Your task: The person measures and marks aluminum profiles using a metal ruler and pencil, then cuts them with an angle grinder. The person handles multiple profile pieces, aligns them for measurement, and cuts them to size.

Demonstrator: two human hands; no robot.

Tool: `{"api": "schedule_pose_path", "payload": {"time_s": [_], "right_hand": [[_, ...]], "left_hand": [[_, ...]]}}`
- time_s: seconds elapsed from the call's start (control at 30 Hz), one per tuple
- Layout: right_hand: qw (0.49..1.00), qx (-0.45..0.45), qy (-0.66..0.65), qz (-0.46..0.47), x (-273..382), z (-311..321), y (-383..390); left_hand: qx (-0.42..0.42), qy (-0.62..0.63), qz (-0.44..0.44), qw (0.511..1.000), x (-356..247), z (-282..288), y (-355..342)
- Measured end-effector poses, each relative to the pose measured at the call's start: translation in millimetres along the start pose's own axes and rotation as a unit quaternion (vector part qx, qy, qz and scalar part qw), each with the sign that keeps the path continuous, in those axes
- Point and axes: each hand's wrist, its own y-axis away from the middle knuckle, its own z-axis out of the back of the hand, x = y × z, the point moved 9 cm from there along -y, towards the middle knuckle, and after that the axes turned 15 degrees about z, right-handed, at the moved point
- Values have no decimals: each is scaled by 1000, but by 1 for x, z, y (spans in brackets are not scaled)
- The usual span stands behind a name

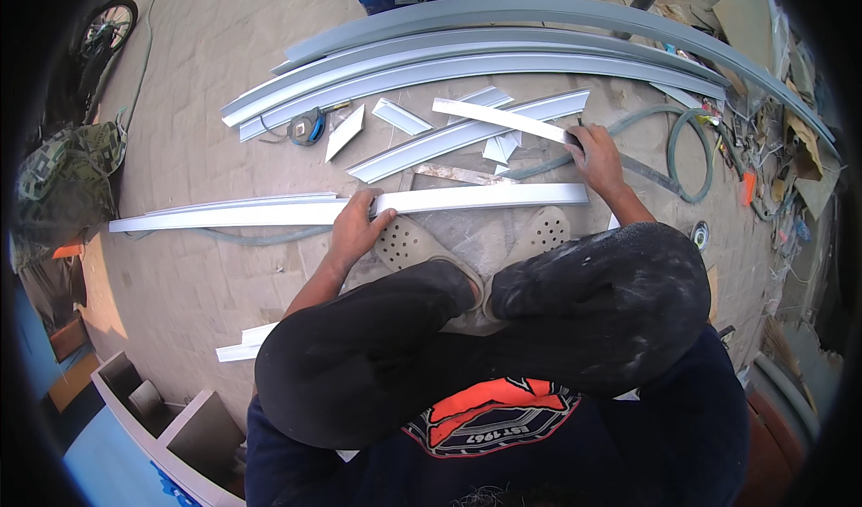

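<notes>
Two bare hands worked over pale metal strips on the paved floor (197, 148), seen from the head camera looking down past bent knees in dark trousers (503, 318) and a pair of beige perforated clogs (422, 246).

The left hand (356, 229) lay on a long white strip (359, 209) that ran left to right just beyond the clogs, its fingers curled over the near edge and closed on it. The right hand (594, 158) reached farther and to the right, its fingers pinched shut on the end of a shorter white strip (498, 118), which slanted away to the far left and lay across a longer grey profile (467, 134).

Short offcuts (400, 116) lay scattered just left of that strip, and a tape measure (308, 127) sat near them, farther left. Several long curved grey profiles (503, 49) were stacked at the far side. A green hose (687, 143) coiled to the right of the right hand. Near left, more white pieces (244, 343) lay beside the left knee. A green patterned bag (67, 179) sat at the far left edge.
</notes>
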Motion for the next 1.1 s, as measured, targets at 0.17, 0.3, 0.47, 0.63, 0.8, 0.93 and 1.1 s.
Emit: {"api": "schedule_pose_path", "payload": {"time_s": [0.17,0.3,0.47,0.63,0.8,0.93,1.1], "right_hand": [[998,41,34,-29,-32,1,-4],[998,39,27,-47,-36,-1,6],[999,10,30,-45,-36,9,9],[999,47,5,-28,-8,10,9],[999,-22,-42,1,37,11,15],[999,-24,-3,-45,9,15,15],[994,-41,72,-74,-44,43,8]], "left_hand": [[8,-156,-74,985,-23,4,1],[47,-95,-57,993,-22,-2,1],[63,-147,-42,986,-22,-13,10],[91,-211,-90,969,-28,-30,20],[86,-235,-135,959,-36,-44,28],[130,-239,-121,955,-45,-44,30],[221,-194,-43,955,-38,9,38]]}}
